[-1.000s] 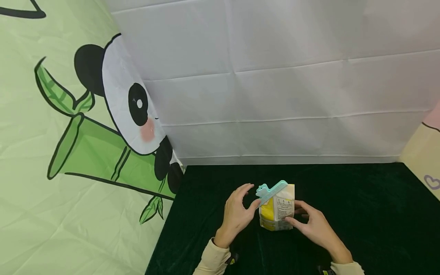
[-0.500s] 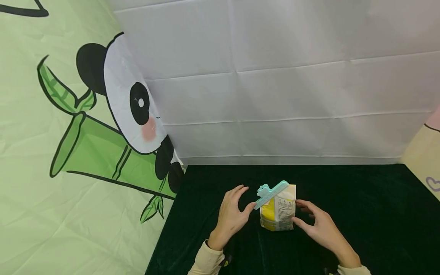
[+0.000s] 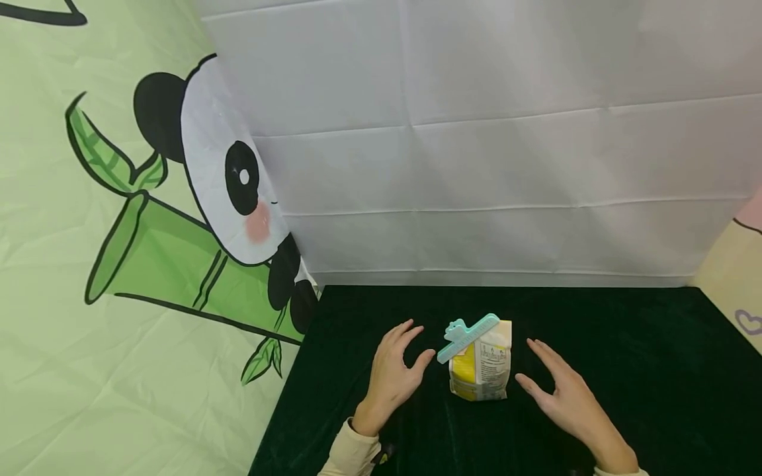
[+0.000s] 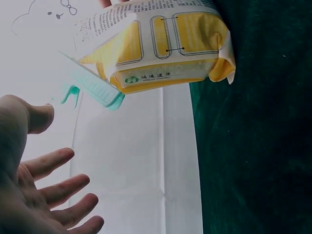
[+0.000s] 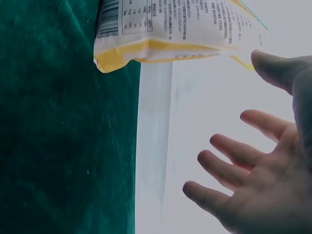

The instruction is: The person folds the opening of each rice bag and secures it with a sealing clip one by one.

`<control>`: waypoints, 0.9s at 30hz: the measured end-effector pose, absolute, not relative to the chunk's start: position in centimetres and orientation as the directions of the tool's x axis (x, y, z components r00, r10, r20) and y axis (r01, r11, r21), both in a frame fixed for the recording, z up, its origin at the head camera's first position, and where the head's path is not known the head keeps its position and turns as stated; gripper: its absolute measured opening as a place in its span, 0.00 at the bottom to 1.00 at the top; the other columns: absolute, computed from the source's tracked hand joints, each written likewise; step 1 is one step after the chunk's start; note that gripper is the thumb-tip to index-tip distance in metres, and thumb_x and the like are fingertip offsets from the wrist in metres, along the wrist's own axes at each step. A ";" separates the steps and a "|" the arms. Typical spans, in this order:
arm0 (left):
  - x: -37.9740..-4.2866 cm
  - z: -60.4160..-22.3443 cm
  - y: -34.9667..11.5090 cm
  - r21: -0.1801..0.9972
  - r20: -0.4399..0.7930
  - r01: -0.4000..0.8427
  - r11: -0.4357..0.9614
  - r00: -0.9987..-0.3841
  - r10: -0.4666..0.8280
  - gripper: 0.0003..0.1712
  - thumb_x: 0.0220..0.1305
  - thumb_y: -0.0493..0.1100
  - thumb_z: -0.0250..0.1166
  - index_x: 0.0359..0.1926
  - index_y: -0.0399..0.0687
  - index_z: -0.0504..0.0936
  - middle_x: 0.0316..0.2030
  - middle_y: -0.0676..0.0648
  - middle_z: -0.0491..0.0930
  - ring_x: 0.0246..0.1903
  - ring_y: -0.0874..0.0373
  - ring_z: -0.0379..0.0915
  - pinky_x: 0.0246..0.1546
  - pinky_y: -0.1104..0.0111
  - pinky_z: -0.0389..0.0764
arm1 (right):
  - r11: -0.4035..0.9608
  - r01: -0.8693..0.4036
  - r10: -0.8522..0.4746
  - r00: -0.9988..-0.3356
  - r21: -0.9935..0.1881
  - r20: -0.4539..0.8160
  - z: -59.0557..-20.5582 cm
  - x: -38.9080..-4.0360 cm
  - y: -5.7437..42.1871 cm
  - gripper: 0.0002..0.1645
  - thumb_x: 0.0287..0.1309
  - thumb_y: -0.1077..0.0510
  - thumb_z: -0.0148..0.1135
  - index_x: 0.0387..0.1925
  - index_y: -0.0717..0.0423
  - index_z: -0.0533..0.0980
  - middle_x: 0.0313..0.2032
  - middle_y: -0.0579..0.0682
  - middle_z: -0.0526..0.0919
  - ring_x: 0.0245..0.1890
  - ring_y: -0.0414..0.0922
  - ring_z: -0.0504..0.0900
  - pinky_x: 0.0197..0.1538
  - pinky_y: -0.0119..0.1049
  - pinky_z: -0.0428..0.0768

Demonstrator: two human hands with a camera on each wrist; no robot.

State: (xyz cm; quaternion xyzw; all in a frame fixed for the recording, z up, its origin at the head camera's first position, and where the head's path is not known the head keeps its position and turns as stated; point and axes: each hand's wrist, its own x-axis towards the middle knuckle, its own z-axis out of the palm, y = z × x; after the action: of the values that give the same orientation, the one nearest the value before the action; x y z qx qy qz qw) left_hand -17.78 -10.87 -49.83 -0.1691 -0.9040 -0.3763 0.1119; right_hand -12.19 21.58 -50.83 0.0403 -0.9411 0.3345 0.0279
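A small white and yellow printed food bag (image 3: 481,370) stands upright on the dark green cloth. Across its top left corner a mint-green bag clip (image 3: 468,338) sits at a slant, its lower end sticking out past the bag's left side. My left hand (image 3: 393,373) is just left of the clip, fingers spread and holding nothing. On the bag's other side, my right hand (image 3: 562,393) is held apart from it with fingers extended. The left wrist view shows the bag (image 4: 165,48) and clip (image 4: 95,85) beyond the spread fingers. Printed text and a barcode cover the bag (image 5: 180,27) in the right wrist view.
Dark green velvety cloth (image 3: 625,370) covers the table. A white sheet (image 3: 506,165) hangs behind its far edge. At the left hangs a light green curtain (image 3: 47,370) with a panda and bamboo print, and a cream and pink printed one (image 3: 729,277) at the right.
Both hands have drawn away from the bag, the left hand leftward off the clip and the right hand rightward off the bag's side. The bag and clip stay standing in place.
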 end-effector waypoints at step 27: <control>-16.5 -50.5 -16.4 0.313 0.222 0.271 0.910 -0.953 0.208 0.49 0.65 0.75 0.63 0.80 0.60 0.68 0.84 0.41 0.56 0.82 0.32 0.49 0.78 0.29 0.48 | 0.895 0.067 0.116 -0.990 -0.441 0.086 -50.5 -10.3 27.8 0.60 0.70 0.21 0.52 0.85 0.54 0.50 0.81 0.77 0.41 0.76 0.86 0.36 0.69 0.84 0.23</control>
State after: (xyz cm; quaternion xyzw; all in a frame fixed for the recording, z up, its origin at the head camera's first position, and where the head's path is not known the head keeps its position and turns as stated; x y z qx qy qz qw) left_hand -16.54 -16.44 -50.48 -0.1230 -0.9729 -0.1727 0.0922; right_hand -10.31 27.77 -50.46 -0.0470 -0.9719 0.2240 0.0550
